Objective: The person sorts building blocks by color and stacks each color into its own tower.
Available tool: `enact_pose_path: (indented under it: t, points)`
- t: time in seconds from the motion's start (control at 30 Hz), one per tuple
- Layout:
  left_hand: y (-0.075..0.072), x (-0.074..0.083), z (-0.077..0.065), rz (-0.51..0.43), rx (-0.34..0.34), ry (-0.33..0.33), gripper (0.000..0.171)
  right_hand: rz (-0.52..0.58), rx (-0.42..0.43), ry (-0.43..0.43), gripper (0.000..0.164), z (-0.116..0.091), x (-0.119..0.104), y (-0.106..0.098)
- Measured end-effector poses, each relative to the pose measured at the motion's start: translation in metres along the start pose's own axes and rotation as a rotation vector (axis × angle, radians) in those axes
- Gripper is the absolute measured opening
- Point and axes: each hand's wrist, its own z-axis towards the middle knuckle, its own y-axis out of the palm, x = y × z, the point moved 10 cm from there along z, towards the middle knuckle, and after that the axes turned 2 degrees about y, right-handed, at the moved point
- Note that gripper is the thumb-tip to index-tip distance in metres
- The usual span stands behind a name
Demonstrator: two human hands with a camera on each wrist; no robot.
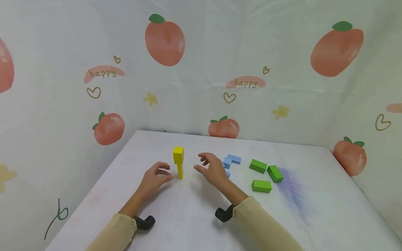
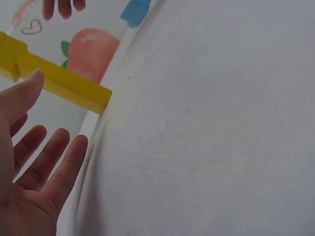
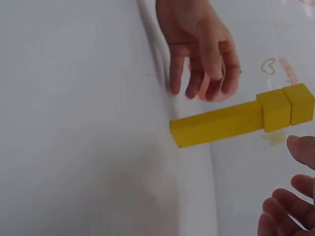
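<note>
A tower of yellow blocks stands on the table: a long narrow block upright, with a lower cube and an upper cube stacked on top. My left hand is just left of the tower in the head view, its fingers loosely bent and holding nothing. To the right, my right hand hovers above the table, its thumb and fingers spread apart and also free of any block. Both hands appear apart from the tower. In the left wrist view the tower's top is cut off by the frame's edge.
Right of my right hand lie several light blue blocks, partly hidden behind it. Three green blocks lie farther right, near a purple smudge on the white table. A fruit-print sheet hangs behind.
</note>
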Motion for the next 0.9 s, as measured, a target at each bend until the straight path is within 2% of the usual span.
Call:
enact_pose_path:
  t: [0.07,0.17,0.33,0.47,0.73,0.9]
  points:
    - [-0.001,0.0,-0.003,0.012,0.001,-0.016,0.036,-0.031,0.004,-0.027,0.043,-0.003,0.002,-0.002]
    - [0.0,0.006,-0.009,0.004,-0.011,-0.004,0.03,-0.068,0.007,-0.063,0.041,-0.008,0.006,-0.006]
    - [0.008,0.023,-0.017,-0.062,-0.057,0.079,0.029,-0.138,-0.016,-0.133,0.041,-0.015,0.009,-0.012]
    - [0.02,0.038,-0.021,-0.083,-0.108,0.157,0.032,-0.184,-0.022,-0.171,0.042,-0.02,0.01,-0.021]
    - [0.054,0.075,-0.027,-0.119,-0.249,0.267,0.037,-0.218,-0.02,-0.142,0.04,-0.03,0.03,-0.044]
    - [0.064,0.105,-0.034,-0.133,-0.298,0.277,0.033,-0.241,0.008,-0.118,0.04,-0.034,0.042,-0.055]
